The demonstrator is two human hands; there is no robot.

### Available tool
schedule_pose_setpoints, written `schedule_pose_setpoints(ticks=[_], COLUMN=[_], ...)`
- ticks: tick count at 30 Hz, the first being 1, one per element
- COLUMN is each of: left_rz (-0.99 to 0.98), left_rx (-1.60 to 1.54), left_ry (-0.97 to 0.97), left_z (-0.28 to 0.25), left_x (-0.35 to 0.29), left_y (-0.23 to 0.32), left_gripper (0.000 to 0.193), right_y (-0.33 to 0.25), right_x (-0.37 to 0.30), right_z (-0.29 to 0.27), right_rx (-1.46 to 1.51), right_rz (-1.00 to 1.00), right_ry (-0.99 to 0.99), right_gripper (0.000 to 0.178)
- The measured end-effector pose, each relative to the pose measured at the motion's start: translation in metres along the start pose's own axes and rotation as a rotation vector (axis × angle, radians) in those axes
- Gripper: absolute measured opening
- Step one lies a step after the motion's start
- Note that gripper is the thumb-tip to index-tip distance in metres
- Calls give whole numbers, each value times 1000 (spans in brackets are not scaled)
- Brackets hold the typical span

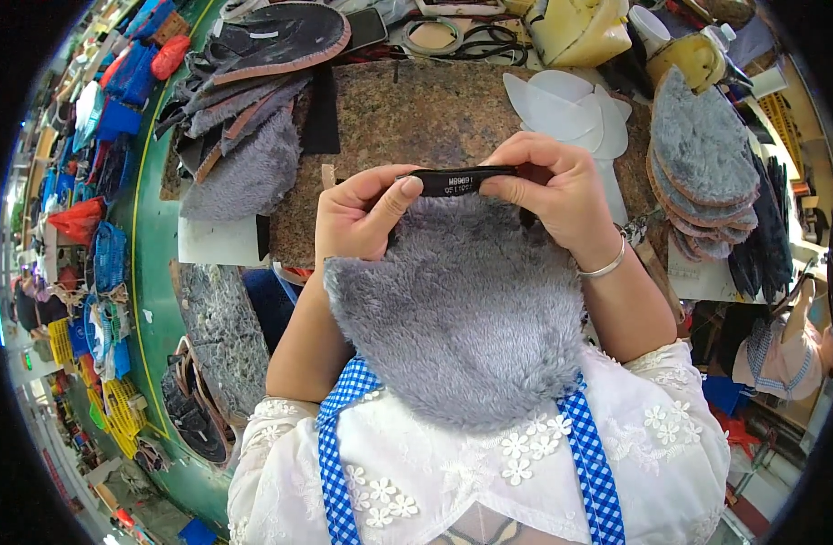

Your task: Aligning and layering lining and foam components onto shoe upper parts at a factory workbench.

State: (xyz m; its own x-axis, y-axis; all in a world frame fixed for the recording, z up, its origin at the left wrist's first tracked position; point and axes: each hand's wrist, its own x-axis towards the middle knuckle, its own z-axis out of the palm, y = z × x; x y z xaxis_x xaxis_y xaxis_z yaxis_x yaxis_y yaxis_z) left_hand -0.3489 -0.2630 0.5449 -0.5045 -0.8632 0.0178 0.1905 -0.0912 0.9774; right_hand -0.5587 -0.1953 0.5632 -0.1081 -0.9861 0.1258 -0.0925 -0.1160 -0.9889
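A grey furry piece (pixel 462 309) hangs in front of my chest, its pile facing up. Along its far edge runs a black band (pixel 462 181) with pale print on it. My left hand (pixel 362 218) pinches the left end of this band between thumb and fingers. At the band's right end, my right hand (pixel 553 186) pinches in the same way, so the band is held nearly straight between both hands. The fingers' undersides are hidden. Both hands are over the near part of a worn brown work board (pixel 416 104).
Left on the bench, a pile of grey furry pieces (pixel 248 168) lies below a black sole (pixel 280 36). White leaf-shaped sheets (pixel 575 113) lie beyond my right hand. Further right are stacked furry insoles (pixel 703 136) and black strips (pixel 771 227). Yellow containers (pixel 580 32) stand behind. Another person (pixel 780 354) is at the right.
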Motion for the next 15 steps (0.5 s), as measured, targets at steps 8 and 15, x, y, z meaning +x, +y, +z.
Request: schedule_pose_setpoints(ticks=[8,15], left_rz=[72,47], left_rx=[181,201], left_ry=[62,74], left_z=[6,7], left_x=[-2,-2], left_y=[15,14], left_gripper=[14,14], right_y=[-4,-3], right_x=[-2,-4], right_z=[-2,1], right_rx=[53,17], right_rz=[133,67], right_ry=[5,10], right_gripper=[12,13])
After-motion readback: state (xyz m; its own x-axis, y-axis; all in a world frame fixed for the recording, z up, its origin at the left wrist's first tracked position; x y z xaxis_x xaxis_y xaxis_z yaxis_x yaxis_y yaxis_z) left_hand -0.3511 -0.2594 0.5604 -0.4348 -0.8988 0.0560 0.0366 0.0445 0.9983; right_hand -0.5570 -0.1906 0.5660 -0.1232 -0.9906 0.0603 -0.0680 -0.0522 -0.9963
